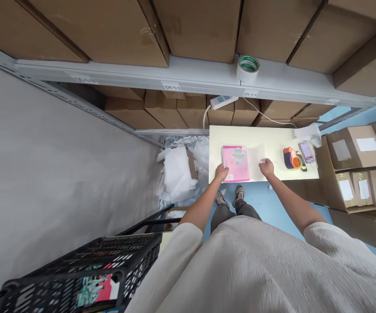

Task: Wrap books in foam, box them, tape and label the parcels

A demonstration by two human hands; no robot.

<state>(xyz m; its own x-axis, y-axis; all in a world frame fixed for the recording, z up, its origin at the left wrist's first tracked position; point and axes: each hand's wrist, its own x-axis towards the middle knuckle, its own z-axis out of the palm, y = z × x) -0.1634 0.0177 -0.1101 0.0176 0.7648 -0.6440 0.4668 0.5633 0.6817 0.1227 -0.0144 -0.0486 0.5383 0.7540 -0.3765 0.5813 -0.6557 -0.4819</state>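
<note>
A flat pink booklet with a green cloud-shaped picture and a small white label lies on the cream tabletop. My left hand grips its lower left edge, thumb on top. To the right of the booklet, my right hand is closed in a pinch on a thin, see-through sheet that reaches toward the booklet. Whether this sheet is joined to the booklet I cannot tell. Further right are an orange and dark tape dispenser and a blurred-out purple item.
Shelves with cardboard boxes rise behind the table, bearing a tape roll and a power strip. White packing sheets lie at left. A black crate stands lower left; labelled cartons are stacked right.
</note>
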